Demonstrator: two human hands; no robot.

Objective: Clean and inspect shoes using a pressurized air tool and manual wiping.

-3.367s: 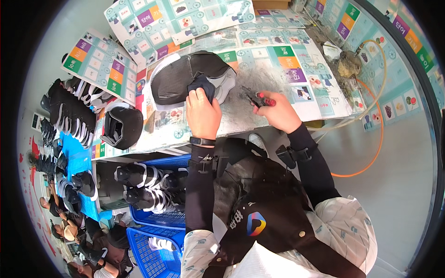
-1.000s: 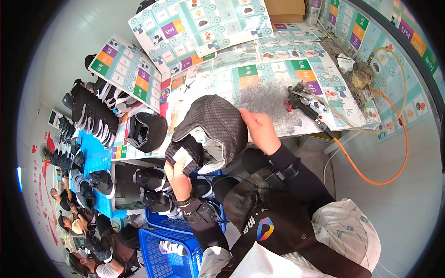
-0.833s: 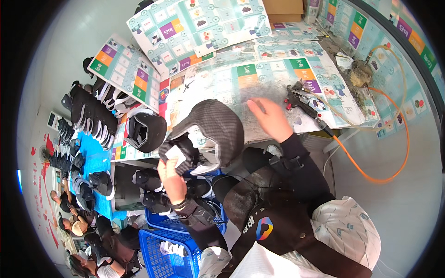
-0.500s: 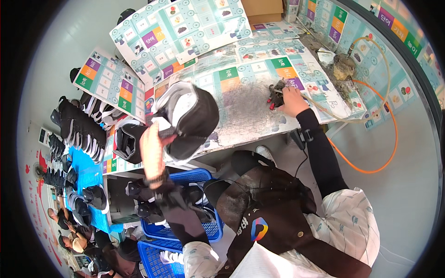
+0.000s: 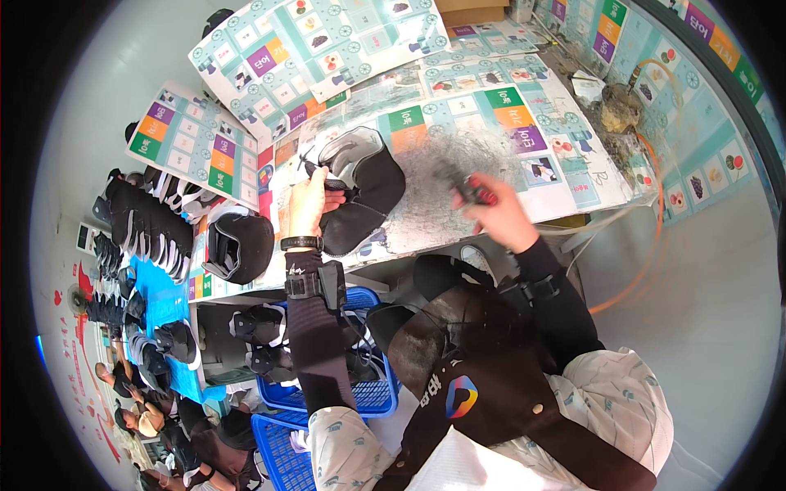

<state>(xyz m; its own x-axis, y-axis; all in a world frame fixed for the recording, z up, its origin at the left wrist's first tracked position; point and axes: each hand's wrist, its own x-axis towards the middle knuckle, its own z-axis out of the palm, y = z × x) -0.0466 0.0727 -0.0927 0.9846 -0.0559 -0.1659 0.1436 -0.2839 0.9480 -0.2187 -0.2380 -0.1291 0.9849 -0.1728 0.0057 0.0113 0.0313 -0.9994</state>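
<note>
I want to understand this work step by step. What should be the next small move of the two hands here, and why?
Probably the right hand should bring the small black and red hand tool leftward to the black padded shoe upper. The left hand already grips that upper at its left edge on the table covered with printed sheets, while the tool is blurred and clearly apart from it.
</note>
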